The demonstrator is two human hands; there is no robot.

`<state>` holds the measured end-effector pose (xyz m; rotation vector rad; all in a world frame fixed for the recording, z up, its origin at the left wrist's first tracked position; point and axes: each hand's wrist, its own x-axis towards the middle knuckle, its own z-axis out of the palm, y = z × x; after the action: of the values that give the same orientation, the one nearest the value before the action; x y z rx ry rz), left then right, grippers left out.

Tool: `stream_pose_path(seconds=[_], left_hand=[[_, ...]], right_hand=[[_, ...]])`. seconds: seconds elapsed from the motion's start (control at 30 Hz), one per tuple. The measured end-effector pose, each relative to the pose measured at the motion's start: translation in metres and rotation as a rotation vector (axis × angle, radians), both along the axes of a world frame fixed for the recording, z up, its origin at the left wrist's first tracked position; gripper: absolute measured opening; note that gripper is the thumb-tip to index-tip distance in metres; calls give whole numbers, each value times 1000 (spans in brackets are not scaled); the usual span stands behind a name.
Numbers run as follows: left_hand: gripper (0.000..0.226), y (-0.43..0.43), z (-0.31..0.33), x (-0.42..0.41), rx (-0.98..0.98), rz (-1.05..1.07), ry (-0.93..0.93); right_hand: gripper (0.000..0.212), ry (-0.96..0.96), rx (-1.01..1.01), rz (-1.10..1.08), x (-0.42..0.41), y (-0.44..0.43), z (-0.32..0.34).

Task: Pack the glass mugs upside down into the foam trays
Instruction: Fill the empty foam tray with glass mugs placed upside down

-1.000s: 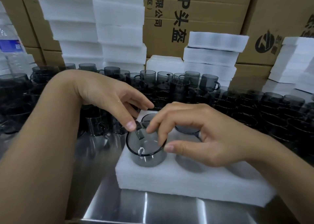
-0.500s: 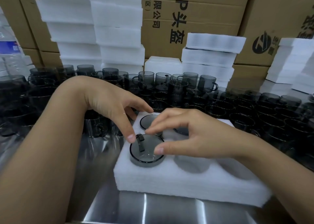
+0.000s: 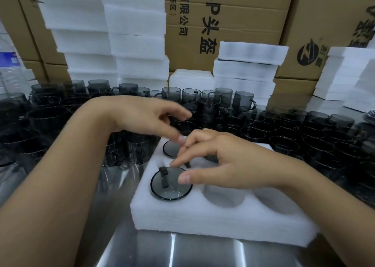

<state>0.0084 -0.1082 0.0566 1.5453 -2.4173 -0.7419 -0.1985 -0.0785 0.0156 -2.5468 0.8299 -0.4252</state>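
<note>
A white foam tray (image 3: 213, 224) lies on the steel table in front of me. A smoky glass mug (image 3: 169, 185) sits upside down in its near left hole, sunk to the base, handle in the slot. Another inverted mug (image 3: 171, 149) fills the far left hole. A third is mostly hidden under my right hand (image 3: 227, 161), which hovers over the tray with relaxed fingers and its thumb tip at the near mug's base. My left hand (image 3: 146, 116) is lifted above the far left mug, fingers loose and holding nothing. The near middle hole (image 3: 223, 197) holds no mug.
Several rows of upright smoky mugs (image 3: 304, 133) crowd the table behind and on both sides of the tray. Stacks of white foam trays (image 3: 134, 43) and cardboard boxes (image 3: 233, 13) stand at the back. A water bottle (image 3: 10, 64) is at far left.
The near left mug went from half raised to fully sunk in its hole. My left hand has lifted off it and moved back; my right hand has eased its fingers off the base.
</note>
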Motion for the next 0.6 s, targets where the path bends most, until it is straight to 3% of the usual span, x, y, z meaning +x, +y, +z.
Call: stream_pose_path(seconds=[0.1, 0.17, 0.27, 0.33, 0.5, 0.6], left_hand=[[33, -13, -13, -20, -253, 105, 310], [25, -20, -23, -34, -323, 156, 387], [18, -22, -36, -50, -331, 128, 279], [21, -22, -43, -58, -294, 93, 160], [28, -14, -50, -69, -273, 73, 38], [28, -12, -48, -69, -271, 85, 47]], right_hand=[[21, -102, 22, -15, 0, -1, 2], [21, -238, 26, -112, -3, -6, 5], [15, -371, -83, -313, -16, -27, 9], [13, -315, -197, -441, -26, -44, 7], [56, -74, -227, -549, -39, -80, -10], [66, -20, -218, -542, -38, -92, -15]])
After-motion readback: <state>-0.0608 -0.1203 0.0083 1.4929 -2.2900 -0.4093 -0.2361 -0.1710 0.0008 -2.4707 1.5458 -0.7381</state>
